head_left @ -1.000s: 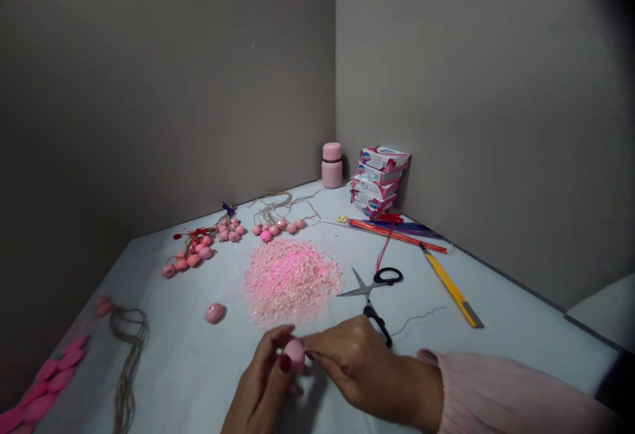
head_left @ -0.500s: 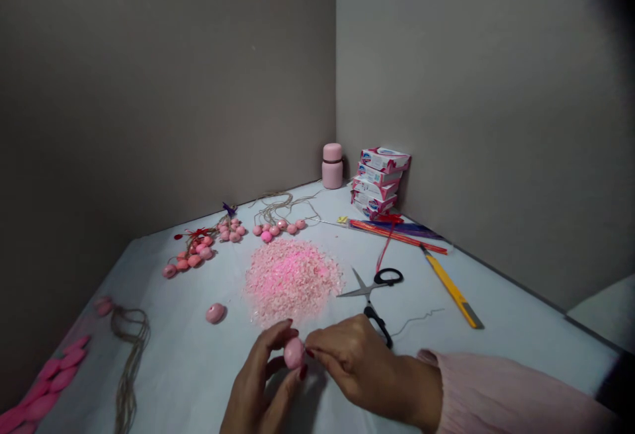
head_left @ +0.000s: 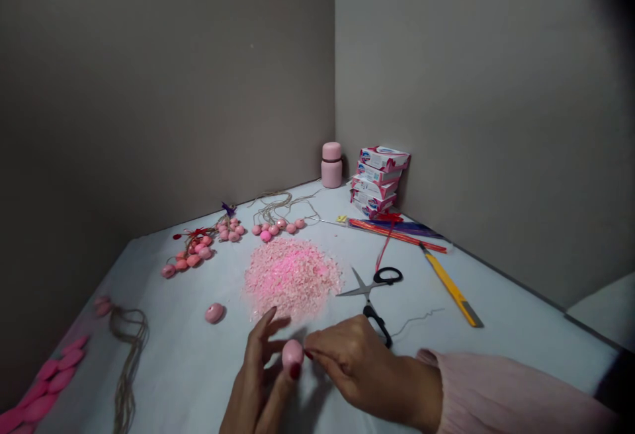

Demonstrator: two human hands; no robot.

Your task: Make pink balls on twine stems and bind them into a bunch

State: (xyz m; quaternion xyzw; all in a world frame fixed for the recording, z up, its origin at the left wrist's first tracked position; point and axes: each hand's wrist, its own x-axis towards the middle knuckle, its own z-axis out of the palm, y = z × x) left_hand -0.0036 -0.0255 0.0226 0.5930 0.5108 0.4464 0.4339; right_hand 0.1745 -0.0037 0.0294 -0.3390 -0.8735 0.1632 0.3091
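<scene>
Near the front edge of the view, my left hand [head_left: 265,378] holds a pink ball [head_left: 292,354] between thumb and fingers, its index finger lifted away. My right hand [head_left: 364,368] is closed in a pinch at the ball's right side; whatever lies between its fingertips is hidden. Just beyond both hands is a heap of pink shavings [head_left: 292,275]. Another pink ball [head_left: 215,313], with a small dent or hole, rests on the white table to the left. Black-handled scissors [head_left: 368,290] lie open behind my right hand, with a thin wavy thread [head_left: 417,320] beside them.
Strung pink balls [head_left: 193,259] and beige cords [head_left: 126,368] lie on the left. A yellow cutter knife [head_left: 451,288] and red and purple pipe cleaners [head_left: 397,230] lie right. Stacked boxes [head_left: 378,182] and a pink flask [head_left: 332,166] stand at the back near the walls.
My left thumb has shifted up onto the front of the ball, and the left index finger has lifted off it. My right hand stays pinched beside the ball.
</scene>
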